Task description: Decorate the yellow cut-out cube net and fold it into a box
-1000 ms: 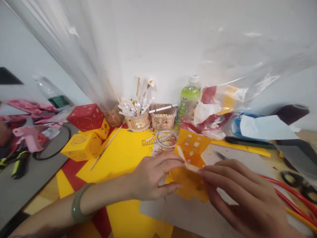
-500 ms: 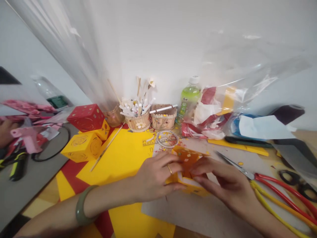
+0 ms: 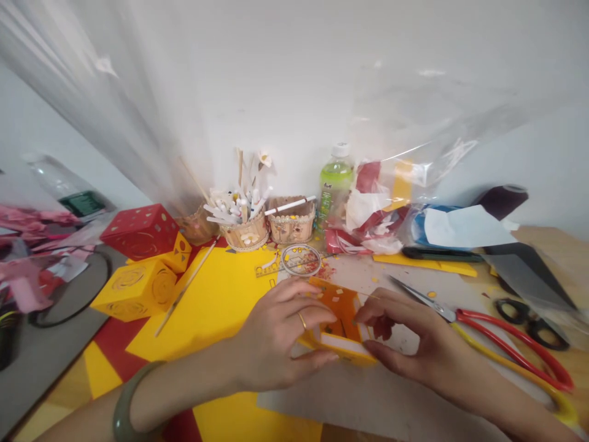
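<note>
Between my two hands is an orange-yellow paper box [image 3: 338,304], its top side open, with small cut-out shapes in its walls and white strips along its edges. My left hand [image 3: 288,331], with a ring and a bracelet on that arm, grips the box's left side, thumb at the front and fingers over the back. On the right side, my right hand [image 3: 409,334] has its fingers curled at the box's edge, thumb touching the front corner. Finished-looking yellow [image 3: 133,288] and red [image 3: 140,232] paper boxes sit to the left.
Large scissors [image 3: 478,325] with red and yellow handles lie at the right, near black-handled scissors [image 3: 534,322]. Behind stand a pen basket [image 3: 243,233], a small basket [image 3: 292,227] and a green drink bottle [image 3: 335,184]. A wooden stick [image 3: 186,288] rests on yellow sheets [image 3: 216,301].
The camera view has turned a little to the right. My right hand has shifted outward from the box's inside to its right edge, and more of the interior shows. My left hand keeps its hold.
</note>
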{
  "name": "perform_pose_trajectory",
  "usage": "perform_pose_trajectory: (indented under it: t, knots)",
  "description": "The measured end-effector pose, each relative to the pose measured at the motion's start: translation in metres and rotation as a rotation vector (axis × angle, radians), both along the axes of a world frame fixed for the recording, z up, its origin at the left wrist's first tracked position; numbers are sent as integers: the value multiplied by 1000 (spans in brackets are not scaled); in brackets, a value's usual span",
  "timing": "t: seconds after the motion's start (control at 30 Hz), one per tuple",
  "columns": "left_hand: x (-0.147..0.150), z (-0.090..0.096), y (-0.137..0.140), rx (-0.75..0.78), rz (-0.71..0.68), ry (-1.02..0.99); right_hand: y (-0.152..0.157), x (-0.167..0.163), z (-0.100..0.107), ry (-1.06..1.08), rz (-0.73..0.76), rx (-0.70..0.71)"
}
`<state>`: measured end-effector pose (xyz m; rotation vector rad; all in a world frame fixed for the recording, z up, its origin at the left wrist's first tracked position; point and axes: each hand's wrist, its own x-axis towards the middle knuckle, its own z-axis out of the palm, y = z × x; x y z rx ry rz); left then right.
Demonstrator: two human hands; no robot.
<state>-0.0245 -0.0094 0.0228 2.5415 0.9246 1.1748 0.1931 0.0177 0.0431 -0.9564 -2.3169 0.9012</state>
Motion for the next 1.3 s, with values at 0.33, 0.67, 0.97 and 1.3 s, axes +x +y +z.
perform_pose_trajectory:
  t: [0.33, 0.67, 0.97, 1.3]
  knots:
    - [23, -1, -5, 72, 5, 257, 0, 7, -1, -143, 74, 23]
    - [4, -2, 4, -40, -84, 14, -5, 6, -11, -132, 47, 49]
    - [12, 7, 3, -245, 70, 142, -6, 5, -13, -101, 20, -9]
    - [31, 22, 1, -416, 93, 231, -9, 5, -16, -55, -45, 38]
